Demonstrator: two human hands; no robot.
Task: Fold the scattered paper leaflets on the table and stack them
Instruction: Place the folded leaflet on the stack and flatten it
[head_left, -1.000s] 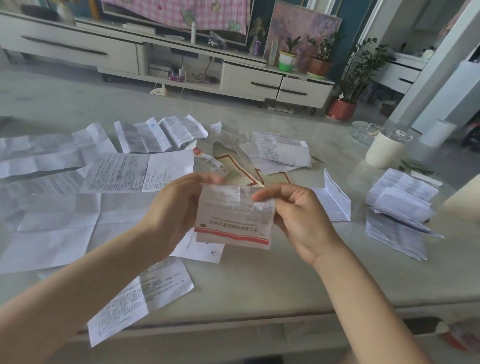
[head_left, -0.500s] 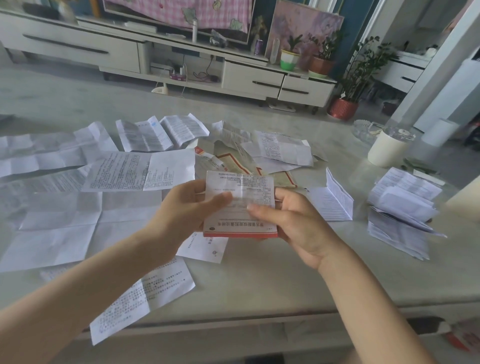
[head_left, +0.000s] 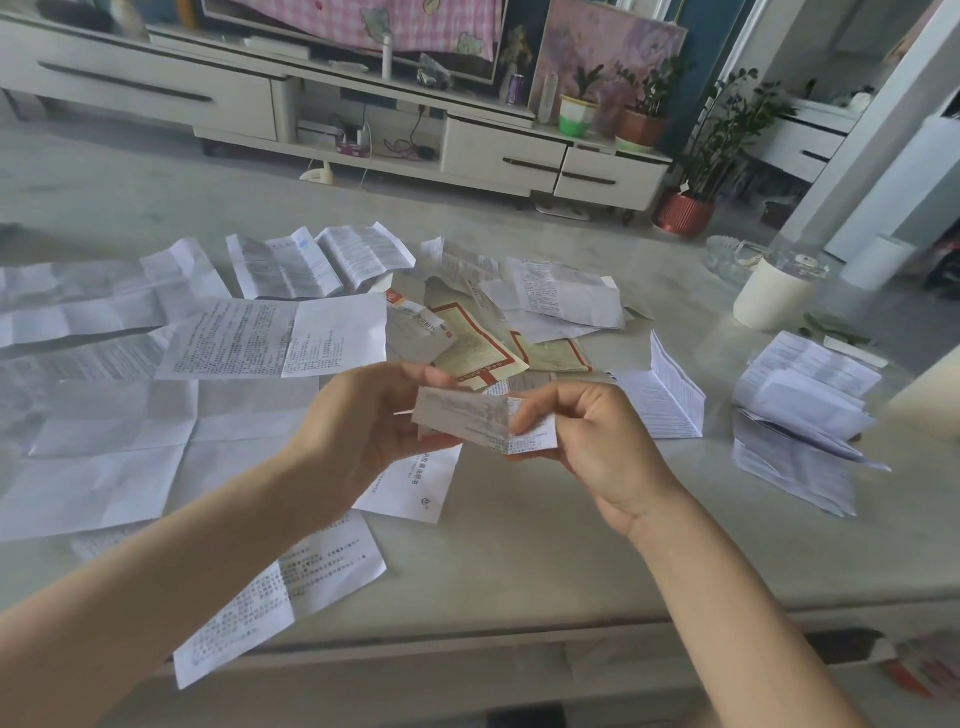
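Both hands grasp one small folded white paper leaflet (head_left: 467, 421), finely printed with a red strip along its lower edge, and hold it in the air above the middle of the surface. The left hand (head_left: 363, 431) has its fingers curled round the left end. The right hand (head_left: 597, 441) pinches the right end, with the forefinger laid across the front.

Beneath them spreads the pale marble-patterned surface (head_left: 519, 545), strewn with paper. A large unfolded white sheet (head_left: 104, 452), creased into a grid, lies flat at the left. At the right sits a loose stack of folded white printed leaflets (head_left: 800, 415), well apart from the hands. A white printed sheet (head_left: 275, 338) with one blank panel lies beyond the left hand. Another long printed sheet (head_left: 280, 587) lies under the left forearm and hangs over the near edge. Cream leaflets with red borders (head_left: 483, 343) lie just beyond the hands. A white cylindrical container (head_left: 774, 296) stands at the far right. Between the right hand and the stack, a small white half-open leaflet (head_left: 670, 395) stands like a tent.
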